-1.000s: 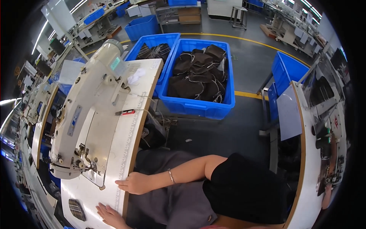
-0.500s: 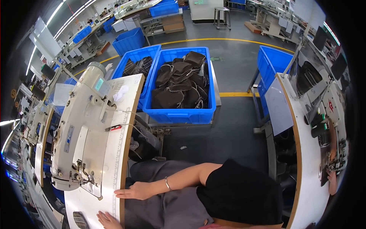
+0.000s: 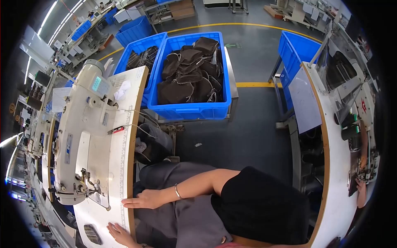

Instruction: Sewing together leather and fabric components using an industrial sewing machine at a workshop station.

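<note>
White sewing table (image 3: 105,217) lies toward eight o'clock of the view. Right hand (image 3: 144,199), fingers extended, rests on its front edge; left hand (image 3: 120,235) lies opened out on its surface; neither visibly grips anything. Plaid fabric piece (image 3: 92,234) sits apart, at nine o'clock from the left hand; sewing machine (image 3: 76,120) stands at ten o'clock from the right.

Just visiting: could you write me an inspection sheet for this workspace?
Surface: white table with a ruler strip along the edge.
Job's things: sewing machine; small plaid piece beside the left hand.
Clutter: small red-and-black tool and white scrap on the table.
Hands: left flat on the table; right hand with fingertips at the ruler strip; neither grasps anything visible.
Cables: pale cord across the table's edge.
Surroundings: blue bin of dark pieces beyond the table.
</note>
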The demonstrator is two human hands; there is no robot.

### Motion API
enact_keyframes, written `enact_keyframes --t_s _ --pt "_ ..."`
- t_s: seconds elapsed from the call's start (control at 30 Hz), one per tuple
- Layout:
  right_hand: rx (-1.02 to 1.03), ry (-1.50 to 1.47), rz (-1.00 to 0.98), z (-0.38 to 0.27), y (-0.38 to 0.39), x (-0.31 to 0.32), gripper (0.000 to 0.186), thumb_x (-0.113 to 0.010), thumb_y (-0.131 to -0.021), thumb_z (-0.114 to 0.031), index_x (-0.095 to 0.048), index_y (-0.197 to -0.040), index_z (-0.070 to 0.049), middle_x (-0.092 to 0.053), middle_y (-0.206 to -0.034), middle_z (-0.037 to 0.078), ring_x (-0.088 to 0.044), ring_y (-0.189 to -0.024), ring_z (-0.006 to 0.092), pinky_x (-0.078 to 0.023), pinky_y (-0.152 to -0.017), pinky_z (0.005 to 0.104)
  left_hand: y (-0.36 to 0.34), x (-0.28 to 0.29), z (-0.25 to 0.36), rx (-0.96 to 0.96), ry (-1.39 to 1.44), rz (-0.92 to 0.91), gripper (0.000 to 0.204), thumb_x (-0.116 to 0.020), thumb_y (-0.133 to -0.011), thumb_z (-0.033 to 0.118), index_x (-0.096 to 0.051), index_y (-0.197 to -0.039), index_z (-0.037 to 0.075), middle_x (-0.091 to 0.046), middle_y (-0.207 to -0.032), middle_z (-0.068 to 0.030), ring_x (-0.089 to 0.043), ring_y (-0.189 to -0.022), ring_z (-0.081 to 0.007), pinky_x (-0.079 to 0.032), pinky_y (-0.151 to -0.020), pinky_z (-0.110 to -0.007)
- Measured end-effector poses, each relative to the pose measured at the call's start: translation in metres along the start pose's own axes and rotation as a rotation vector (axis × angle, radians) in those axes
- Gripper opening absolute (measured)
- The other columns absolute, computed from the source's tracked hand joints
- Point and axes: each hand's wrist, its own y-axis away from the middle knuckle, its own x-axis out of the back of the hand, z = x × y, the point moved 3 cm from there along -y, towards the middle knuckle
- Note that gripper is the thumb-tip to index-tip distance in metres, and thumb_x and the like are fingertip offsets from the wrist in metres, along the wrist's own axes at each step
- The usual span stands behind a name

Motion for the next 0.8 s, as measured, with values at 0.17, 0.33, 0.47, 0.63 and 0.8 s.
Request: enact_keyframes --t_s 0.17,0.33,0.47,0.63,0.8 --pt "0.018 -0.013 0.057 0.004 0.004 -0.003 0.067 -0.047 -0.083 0.0 -0.029 -0.147 -0.008 -0.023 -0.156 0.008 -0.05 -0.056 0.0229 -0.046 -0.051 0.0321 0.0 0.006 0.01 0.102 0.076 -0.149 0.051 -0.042 -0.1 0.041 -0.049 -0.137 0.007 -0.043 -0.144 -0.0177 -0.034 -0.137 -0.0349 -0.029 -0.11 -0.042" --pt "0.018 -0.031 0.05 0.004 0.005 0.0 0.065 -0.047 -0.084 0.0 -0.031 -0.147 -0.009 -0.024 -0.156 0.008 -0.05 -0.057 0.0226 -0.046 -0.051 0.0314 0.006 0.024 0.035 0.038 0.076 -0.075 0.052 -0.047 -0.097 0.042 -0.057 -0.125 0.0 -0.056 -0.128 -0.0232 -0.051 -0.119 -0.0398 -0.039 -0.101 -0.045" --pt "0.017 -0.035 0.062 0.003 0.004 0.001 0.064 -0.046 -0.085 -0.001 -0.031 -0.147 -0.01 -0.024 -0.156 0.007 -0.051 -0.058 0.0219 -0.046 -0.051 0.0304 0.006 0.018 0.027 0.025 0.042 -0.039 0.049 -0.049 -0.097 0.04 -0.058 -0.124 0.0 -0.058 -0.124 -0.0228 -0.054 -0.114 -0.0391 -0.042 -0.098 -0.044" --pt "0.031 -0.045 0.07 0.003 0.005 -0.004 0.062 -0.046 -0.087 -0.002 -0.032 -0.147 -0.009 -0.025 -0.156 0.006 -0.052 -0.059 0.0213 -0.047 -0.052 0.0297 0.007 0.023 0.03 0.01 0.053 -0.032 0.047 -0.05 -0.097 0.039 -0.059 -0.123 0.001 -0.059 -0.122 -0.0224 -0.055 -0.111 -0.0404 -0.044 -0.096 -0.044" --pt "0.036 -0.04 0.075 0.006 0.007 -0.006 0.061 -0.046 -0.087 -0.001 -0.034 -0.146 -0.008 -0.024 -0.156 0.007 -0.053 -0.061 0.0206 -0.048 -0.054 0.0288 0.009 0.022 0.033 -0.022 0.009 0.021 0.046 -0.052 -0.097 0.039 -0.06 -0.121 0.001 -0.059 -0.122 -0.0222 -0.056 -0.112 -0.0398 -0.044 -0.095 -0.045"
